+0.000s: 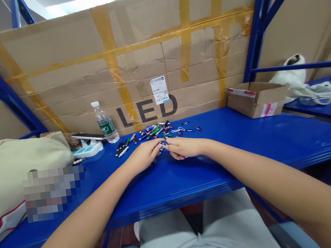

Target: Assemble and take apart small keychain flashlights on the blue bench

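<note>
Resting on the blue counter (pixel 247 141), the left hand (pixel 143 156) and the right hand (pixel 183 147) meet fingertip to fingertip. Each grip is pinched together on one small part (pixel 164 143); it is too small to identify. The part sits just above the counter surface, at the near edge of a loose pile of coloured pieces (pixel 156 131). A few carabiner clips (pixel 189 129) lie just right of the pile, and several dark sticks (pixel 123 149) lie to its left.

Hazards, as judged from this position:
- Slip: the part is held by fingertips only. Uneven pressure from either hand could eject it.
- Loss: a dropped part would likely land among the pile and be hard to single out, or roll off the front edge onto the lap.
- Scatter: the knuckles are near the pile, so a forward push could spread the pieces.

A water bottle (pixel 105 123) stands well left of the hands.
</note>
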The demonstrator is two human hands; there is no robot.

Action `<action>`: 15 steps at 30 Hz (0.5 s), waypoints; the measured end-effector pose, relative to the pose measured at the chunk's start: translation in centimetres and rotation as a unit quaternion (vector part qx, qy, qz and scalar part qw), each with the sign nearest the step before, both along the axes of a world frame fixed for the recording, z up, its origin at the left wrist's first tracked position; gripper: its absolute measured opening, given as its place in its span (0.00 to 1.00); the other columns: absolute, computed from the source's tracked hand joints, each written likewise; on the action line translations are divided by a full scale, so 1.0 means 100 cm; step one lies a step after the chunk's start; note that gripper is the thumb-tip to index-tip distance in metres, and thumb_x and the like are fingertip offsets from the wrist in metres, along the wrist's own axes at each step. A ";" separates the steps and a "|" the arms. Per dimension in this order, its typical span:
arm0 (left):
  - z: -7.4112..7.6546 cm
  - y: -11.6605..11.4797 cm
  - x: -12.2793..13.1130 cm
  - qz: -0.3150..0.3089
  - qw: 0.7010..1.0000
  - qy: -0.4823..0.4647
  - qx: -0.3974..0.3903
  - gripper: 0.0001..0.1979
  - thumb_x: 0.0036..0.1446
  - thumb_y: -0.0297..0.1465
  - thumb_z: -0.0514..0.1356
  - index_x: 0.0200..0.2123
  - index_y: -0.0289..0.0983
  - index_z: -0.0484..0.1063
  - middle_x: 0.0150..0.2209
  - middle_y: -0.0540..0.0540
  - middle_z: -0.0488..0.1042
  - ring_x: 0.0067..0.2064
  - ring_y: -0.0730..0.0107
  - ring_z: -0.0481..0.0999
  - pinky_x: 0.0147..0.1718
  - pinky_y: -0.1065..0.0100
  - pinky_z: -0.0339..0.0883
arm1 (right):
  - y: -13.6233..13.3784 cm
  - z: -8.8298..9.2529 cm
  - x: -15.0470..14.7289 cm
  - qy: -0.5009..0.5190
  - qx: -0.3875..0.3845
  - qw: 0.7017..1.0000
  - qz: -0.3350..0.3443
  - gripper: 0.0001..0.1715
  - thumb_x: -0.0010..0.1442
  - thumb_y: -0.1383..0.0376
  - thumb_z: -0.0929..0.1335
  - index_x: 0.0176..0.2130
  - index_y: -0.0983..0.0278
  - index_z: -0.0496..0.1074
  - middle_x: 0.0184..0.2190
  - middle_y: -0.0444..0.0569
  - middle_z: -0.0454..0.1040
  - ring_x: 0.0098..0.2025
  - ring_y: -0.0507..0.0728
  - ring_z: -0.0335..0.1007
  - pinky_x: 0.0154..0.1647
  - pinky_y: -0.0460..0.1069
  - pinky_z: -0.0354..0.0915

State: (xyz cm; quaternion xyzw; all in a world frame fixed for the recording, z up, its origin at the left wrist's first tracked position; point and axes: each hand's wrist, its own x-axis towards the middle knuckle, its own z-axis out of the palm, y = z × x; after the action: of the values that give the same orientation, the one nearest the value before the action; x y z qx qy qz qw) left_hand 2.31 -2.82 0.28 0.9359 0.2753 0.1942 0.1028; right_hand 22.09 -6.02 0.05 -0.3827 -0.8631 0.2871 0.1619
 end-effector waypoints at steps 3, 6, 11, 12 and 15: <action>0.005 0.002 -0.005 -0.020 0.999 -0.011 -0.045 0.18 0.63 0.38 0.47 0.52 0.38 0.65 0.39 0.46 0.75 0.36 0.68 0.74 0.40 0.65 0.67 | -0.002 0.002 -0.001 0.031 -0.024 0.999 -0.025 0.19 0.67 0.57 0.53 0.29 0.63 0.58 0.15 0.40 0.63 0.18 0.49 0.57 0.25 0.46 0.58; 0.011 0.006 -0.012 -0.003 0.992 0.013 -0.126 0.17 0.61 0.41 0.49 0.47 0.38 0.67 0.35 0.47 0.75 0.33 0.68 0.73 0.36 0.67 0.67 | -0.002 0.006 0.003 0.031 -0.057 0.995 -0.074 0.14 0.64 0.57 0.57 0.31 0.62 0.56 0.17 0.39 0.63 0.17 0.48 0.55 0.20 0.45 0.56; 0.021 0.020 -0.036 0.072 0.971 0.088 -0.209 0.19 0.57 0.48 0.52 0.36 0.37 0.68 0.29 0.49 0.73 0.28 0.70 0.71 0.32 0.69 0.66 | 0.004 0.009 0.020 -0.041 -0.110 0.989 -0.087 0.11 0.62 0.61 0.60 0.30 0.64 0.60 0.21 0.42 0.66 0.19 0.48 0.59 0.21 0.44 0.59; 0.023 0.024 -0.043 0.084 0.968 0.091 -0.218 0.20 0.56 0.49 0.52 0.35 0.37 0.68 0.29 0.49 0.73 0.28 0.71 0.71 0.32 0.69 0.65 | 0.005 0.009 0.024 -0.049 -0.120 0.988 -0.085 0.12 0.62 0.60 0.60 0.30 0.64 0.61 0.21 0.42 0.66 0.20 0.48 0.60 0.22 0.45 0.60; 0.025 0.036 -0.061 0.141 0.951 0.119 -0.249 0.22 0.52 0.51 0.55 0.34 0.37 0.70 0.26 0.50 0.71 0.24 0.73 0.67 0.24 0.72 0.61 | 0.008 0.007 0.028 -0.064 -0.138 0.985 -0.076 0.14 0.62 0.57 0.60 0.31 0.64 0.63 0.23 0.43 0.67 0.21 0.48 0.61 0.23 0.45 0.62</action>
State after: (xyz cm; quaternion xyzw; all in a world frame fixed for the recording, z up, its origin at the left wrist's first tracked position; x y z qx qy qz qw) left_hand -3.77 0.74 2.74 0.8485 0.4545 0.0196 0.2701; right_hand 24.93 -5.21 0.72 -0.4839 -0.7921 0.3647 0.0732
